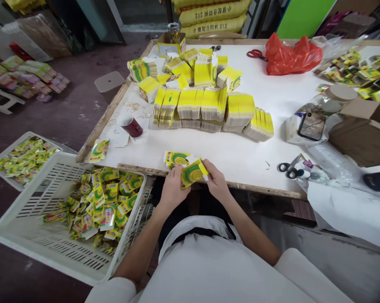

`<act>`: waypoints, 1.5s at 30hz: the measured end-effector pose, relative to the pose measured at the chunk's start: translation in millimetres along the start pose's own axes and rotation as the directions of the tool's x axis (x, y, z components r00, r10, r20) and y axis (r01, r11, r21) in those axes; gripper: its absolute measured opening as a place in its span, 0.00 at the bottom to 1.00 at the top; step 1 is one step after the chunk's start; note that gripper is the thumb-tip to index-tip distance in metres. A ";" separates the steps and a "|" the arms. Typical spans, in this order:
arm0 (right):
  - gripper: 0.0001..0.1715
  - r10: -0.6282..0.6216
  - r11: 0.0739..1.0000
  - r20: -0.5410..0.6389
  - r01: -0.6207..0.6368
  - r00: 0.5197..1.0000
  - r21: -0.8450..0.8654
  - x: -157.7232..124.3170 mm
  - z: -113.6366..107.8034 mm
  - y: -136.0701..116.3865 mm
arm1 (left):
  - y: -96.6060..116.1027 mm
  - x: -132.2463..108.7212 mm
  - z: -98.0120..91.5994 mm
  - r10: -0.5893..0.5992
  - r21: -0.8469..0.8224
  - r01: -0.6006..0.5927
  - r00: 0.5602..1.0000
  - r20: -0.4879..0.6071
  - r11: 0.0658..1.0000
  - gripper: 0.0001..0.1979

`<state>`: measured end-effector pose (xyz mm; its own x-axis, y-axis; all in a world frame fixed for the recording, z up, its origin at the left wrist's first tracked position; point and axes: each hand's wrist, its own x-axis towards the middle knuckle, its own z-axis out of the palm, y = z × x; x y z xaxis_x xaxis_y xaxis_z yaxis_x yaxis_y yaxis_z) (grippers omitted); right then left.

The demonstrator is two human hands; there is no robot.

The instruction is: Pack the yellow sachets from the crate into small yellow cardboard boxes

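A small yellow and green printed carton [192, 173] is held between my two hands just over the table's front edge. My left hand [173, 185] grips its left end with the fingers closed round it. At the other end, where a white flap shows, my right hand [216, 182] pinches the carton. Right behind my left hand, more yellow and green cartons [176, 159] lie on the white table [152, 147]. Farther back stand long stacks of flat folded cartons [190, 103] in yellow and white.
At my left, a white plastic crate [29, 227] holds many filled-looking packets; a second crate [7, 176] stands behind it. A maroon mug [132, 127] lies tipped on the table. Rightward are black scissors [289, 170], a phone [312, 126], a cardboard box [360, 134] and a red bag [291, 57].
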<state>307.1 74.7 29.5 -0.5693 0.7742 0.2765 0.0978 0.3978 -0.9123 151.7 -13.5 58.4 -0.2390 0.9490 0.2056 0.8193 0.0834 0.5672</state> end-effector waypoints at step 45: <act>0.24 -0.105 0.994 0.228 0.104 0.968 0.016 15.3 -19.1 -4.4 | 0.1 -3.2 -2.5 -0.462 -0.859 0.298 0.883 0.082 0.417 0.24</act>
<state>313.6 94.2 43.4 -0.7472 0.5959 0.2943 0.0252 0.4680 -0.8834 151.3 -17.3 59.8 -0.5467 0.8245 -0.1459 -0.1771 0.0565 0.9826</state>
